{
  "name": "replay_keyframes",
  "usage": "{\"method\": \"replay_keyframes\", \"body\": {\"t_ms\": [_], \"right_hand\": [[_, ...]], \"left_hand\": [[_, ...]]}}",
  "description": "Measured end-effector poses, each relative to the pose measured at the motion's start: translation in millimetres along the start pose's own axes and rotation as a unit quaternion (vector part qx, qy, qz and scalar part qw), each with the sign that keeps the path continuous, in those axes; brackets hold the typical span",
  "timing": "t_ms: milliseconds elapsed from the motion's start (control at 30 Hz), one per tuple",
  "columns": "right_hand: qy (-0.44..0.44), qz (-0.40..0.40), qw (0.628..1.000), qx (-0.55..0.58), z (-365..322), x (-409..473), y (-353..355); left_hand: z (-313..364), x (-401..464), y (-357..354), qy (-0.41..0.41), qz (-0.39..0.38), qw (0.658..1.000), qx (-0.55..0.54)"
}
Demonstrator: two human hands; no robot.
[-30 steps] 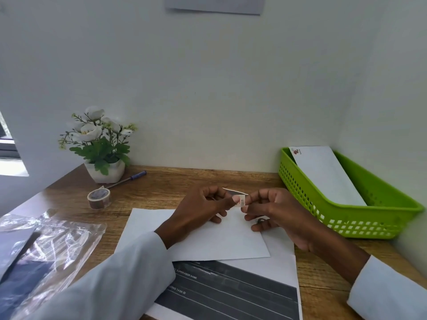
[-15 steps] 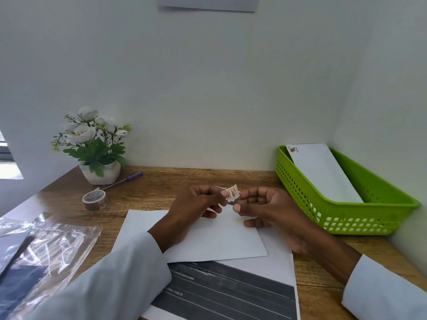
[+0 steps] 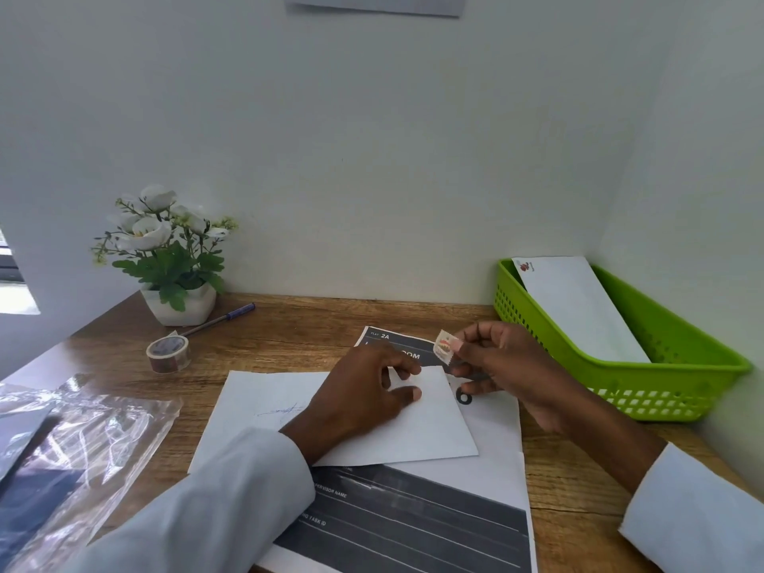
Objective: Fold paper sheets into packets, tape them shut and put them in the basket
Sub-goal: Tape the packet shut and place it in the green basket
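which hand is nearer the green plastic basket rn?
Right. The right hand, pinching a small stamp-like sticker, sits just left of the green plastic basket; the left hand rests on the white folded paper, farther left.

A folded packet (image 3: 417, 423) lies mid-desk on a printed sheet (image 3: 413, 519), the left hand (image 3: 364, 399) resting on it. The right hand (image 3: 500, 366) holds a small sticker (image 3: 443, 351) just above the packet's far right corner. A basket (image 3: 645, 366) at far right holds an envelope (image 3: 578, 308). At the back left stands a plant pot (image 3: 178, 304), with a pen (image 3: 219, 319) and a tape roll (image 3: 168, 352) in front of it. A plastic bag (image 3: 78, 448) lies at the left edge.
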State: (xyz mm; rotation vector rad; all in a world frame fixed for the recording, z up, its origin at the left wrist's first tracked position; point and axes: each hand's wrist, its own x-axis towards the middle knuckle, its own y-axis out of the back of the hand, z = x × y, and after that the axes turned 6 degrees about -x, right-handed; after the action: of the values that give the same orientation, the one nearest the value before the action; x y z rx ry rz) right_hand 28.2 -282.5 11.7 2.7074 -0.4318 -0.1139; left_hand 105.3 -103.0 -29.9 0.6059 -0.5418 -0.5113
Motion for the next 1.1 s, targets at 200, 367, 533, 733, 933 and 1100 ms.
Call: {"method": "replay_keyframes", "body": {"t_ms": [200,367,533,733,933,1100], "right_hand": [[0.019,-0.036,0.975,-0.218,-0.5,5.4,-0.7],[0.025,-0.059,0.949,-0.309,-5.3,10.5,-7.9],[0.03,-0.061,0.936,-0.347,-7.9,15.7,-10.6],[0.028,-0.068,0.936,-0.345,-7.5,16.2,-12.8],[0.04,-0.063,0.931,-0.357,-4.8,16.3,-15.5],[0.063,-0.053,0.925,-0.371,-3.3,17.0,-18.0]], "left_hand": [[-3.8,-0.3,-7.0,-0.003,-0.016,0.999,0.049],[-3.6,0.5,-7.6,0.004,-0.025,0.998,0.058],[-3.2,-0.1,-7.8,0.003,-0.019,0.999,0.05],[-3.8,0.2,-7.9,-0.002,-0.021,0.998,0.051],[-6.4,0.1,-7.9,-0.022,-0.017,0.998,0.051],[-9.6,1.5,-8.6,-0.034,-0.02,0.998,0.048]]}}
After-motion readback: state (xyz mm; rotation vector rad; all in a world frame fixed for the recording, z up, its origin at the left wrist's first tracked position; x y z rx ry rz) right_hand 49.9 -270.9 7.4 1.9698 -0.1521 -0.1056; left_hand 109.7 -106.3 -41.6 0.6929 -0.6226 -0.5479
